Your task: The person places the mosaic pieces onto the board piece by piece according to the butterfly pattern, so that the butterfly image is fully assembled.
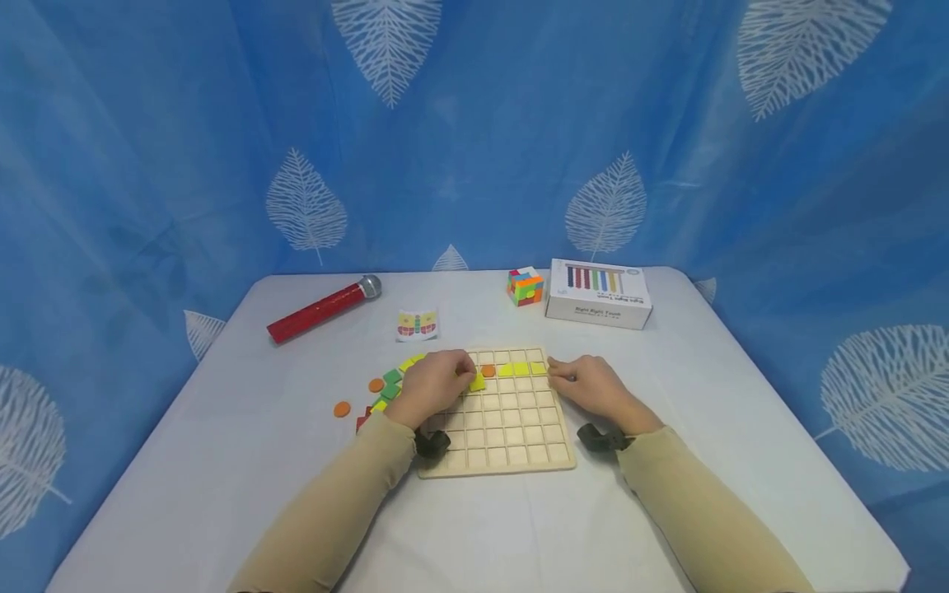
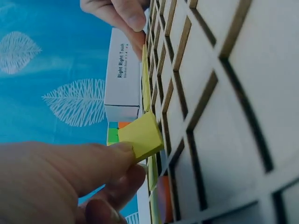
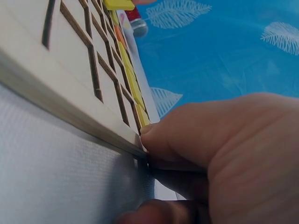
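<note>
Plainly, both hands are at work on the board (image 1: 497, 436), which lies flat on the table (image 1: 497, 527), its grid of square cells facing up. The left hand (image 1: 433, 383) pinches a yellow tile (image 2: 142, 137) between thumb and fingers, just above the far left part of the board. At the far right corner the right hand (image 1: 596, 387) holds the board's edge – thumb on top, fingers curled in against the side.

Between the hands, in the second row from the far edge, sit an orange disc (image 1: 488, 371) and, to its right, a line of yellow pieces (image 1: 521, 369) reaching the right rim. To the left of the board more pieces lie loose, partly hidden by the left arm: green tiles (image 1: 390, 391), red tiles (image 1: 363, 422) and two orange discs (image 1: 342, 408).

Beyond the board, at far left, a red microphone (image 1: 315, 314) lies aslant; a butterfly card (image 1: 417, 324) is nearer the middle. At far right are a puzzle cube (image 1: 525, 287) and, just beside it, a white box (image 1: 598, 295) – all before a blue curtain (image 1: 474, 181) with white leaves.
</note>
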The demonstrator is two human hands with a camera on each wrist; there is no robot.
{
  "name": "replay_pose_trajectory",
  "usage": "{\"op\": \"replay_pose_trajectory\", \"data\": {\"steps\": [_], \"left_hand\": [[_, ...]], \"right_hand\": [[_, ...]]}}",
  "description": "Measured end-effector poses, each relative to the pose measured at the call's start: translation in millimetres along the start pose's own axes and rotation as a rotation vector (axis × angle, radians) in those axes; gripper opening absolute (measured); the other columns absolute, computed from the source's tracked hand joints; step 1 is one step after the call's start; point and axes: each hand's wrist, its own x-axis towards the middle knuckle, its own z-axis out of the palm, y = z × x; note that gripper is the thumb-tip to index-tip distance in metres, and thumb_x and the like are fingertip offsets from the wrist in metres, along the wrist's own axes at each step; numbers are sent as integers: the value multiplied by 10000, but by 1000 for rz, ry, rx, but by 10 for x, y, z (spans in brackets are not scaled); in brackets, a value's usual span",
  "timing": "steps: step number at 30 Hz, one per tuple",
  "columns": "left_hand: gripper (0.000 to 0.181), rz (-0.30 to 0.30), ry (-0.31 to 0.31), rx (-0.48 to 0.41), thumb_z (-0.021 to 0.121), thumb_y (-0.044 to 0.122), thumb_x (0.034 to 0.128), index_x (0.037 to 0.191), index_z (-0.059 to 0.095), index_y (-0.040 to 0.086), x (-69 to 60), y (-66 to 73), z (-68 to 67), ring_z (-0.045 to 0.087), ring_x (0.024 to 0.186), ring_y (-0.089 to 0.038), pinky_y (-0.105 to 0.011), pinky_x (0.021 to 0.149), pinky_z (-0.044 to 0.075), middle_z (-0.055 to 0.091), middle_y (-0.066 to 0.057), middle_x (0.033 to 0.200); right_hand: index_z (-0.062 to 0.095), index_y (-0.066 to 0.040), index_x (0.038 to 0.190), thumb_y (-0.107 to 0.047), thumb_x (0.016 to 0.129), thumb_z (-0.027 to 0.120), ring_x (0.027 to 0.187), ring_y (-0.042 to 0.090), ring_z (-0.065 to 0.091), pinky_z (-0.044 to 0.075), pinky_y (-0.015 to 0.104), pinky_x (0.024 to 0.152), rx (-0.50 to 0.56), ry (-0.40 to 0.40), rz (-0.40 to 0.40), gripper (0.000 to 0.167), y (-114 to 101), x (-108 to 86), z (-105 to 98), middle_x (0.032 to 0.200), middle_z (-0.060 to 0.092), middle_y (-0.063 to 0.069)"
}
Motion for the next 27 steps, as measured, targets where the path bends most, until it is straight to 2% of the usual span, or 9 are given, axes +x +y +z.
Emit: {"op": "replay_pose_trajectory", "data": {"steps": [8,15,18,23,25,27], "left_hand": [[29,12,-10,23,695,225,981,991,714,207,-14,-56,-88,582,741,-142,-316,646,463,696,64,911],[41,16,-64,70,688,249,989,977,715,220,6,-60,-110,586,788,-146,-332,703,485,688,74,919],[48,14,-70,100,692,247,986,956,727,238,17,-52,-95,588,793,-139,-335,705,495,690,82,920],[56,31,-48,123,739,244,955,903,758,247,37,-60,-77,595,780,-117,-334,697,508,716,96,925],[35,34,-29,102,749,244,946,923,775,244,39,-83,-118,617,813,-128,-353,720,523,733,89,953],[56,11,9,63,748,256,949,985,785,236,24,-146,-199,640,892,-150,-382,787,533,744,70,1007]], "right_hand": [[667,-138,1333,-334,1005,647,1381,354,524,412,542,1128,4,2,-12,382,-23,10,25,1468,583,26],[676,-137,1322,-335,1004,645,1378,353,531,413,541,1128,-2,4,-8,375,-45,5,25,1467,585,25],[676,-134,1323,-333,1006,645,1379,350,530,413,538,1129,-2,2,-12,375,-49,0,25,1466,584,29],[666,-141,1338,-334,1011,641,1384,348,526,408,540,1134,-12,-6,-6,380,-25,1,17,1474,578,26],[665,-148,1340,-335,1011,642,1385,348,525,405,542,1135,-17,-5,4,379,-12,3,8,1477,575,21],[659,-156,1350,-340,1012,642,1391,346,521,400,541,1139,-16,-8,14,386,-5,2,0,1483,570,13]]}}
